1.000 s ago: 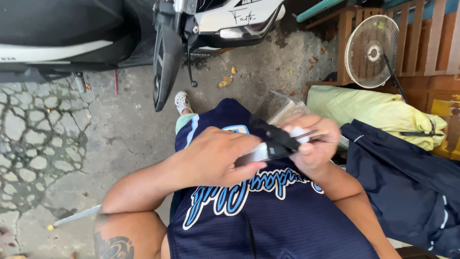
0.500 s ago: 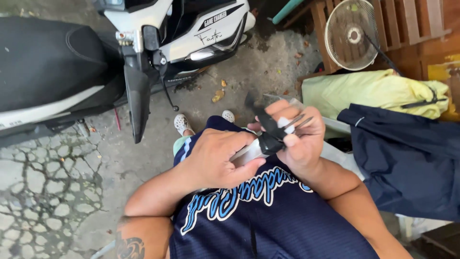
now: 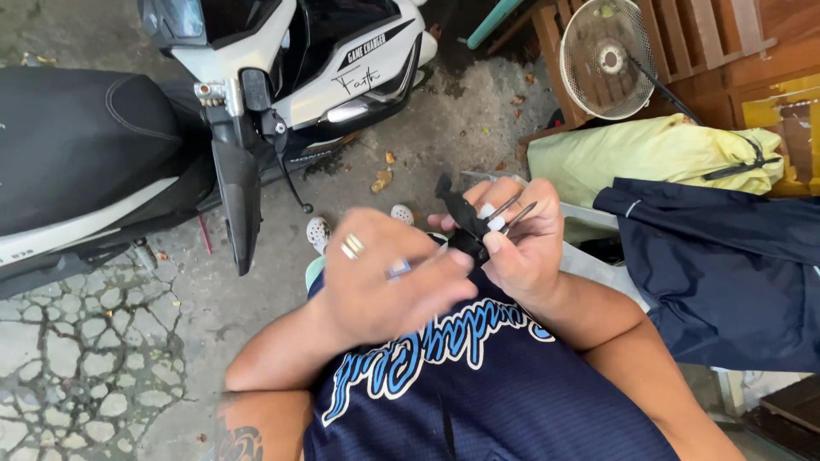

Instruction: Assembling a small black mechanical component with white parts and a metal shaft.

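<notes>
View: head camera looked straight down over a navy jersey with blue lettering, worn by the person.
Right hand: grip was closed on a small black tool; thumb and fingers wrapped it, pale nails showing.
Black tool: held in front of the chest, above the concrete floor; two thin metal prongs stuck out past the fingers, pointing up and right in the picture. Exact kind of tool could not be told.
Left hand: blurred; fingers spread apart, holding nothing, tips just beside the lower end of the black tool. Contact could not be told. Rings on two fingers.
Scooter: black and white, parked on the floor ahead of the person, black seat to the left.
Fan: round wire-guard type, lay near a wooden pallet, well apart from the hands.
Yellow bundle: soft, lay to the right of the hands.
Dark jacket: navy, draped just below the yellow bundle.
Foot: a white clog showed beyond the left hand.
</notes>
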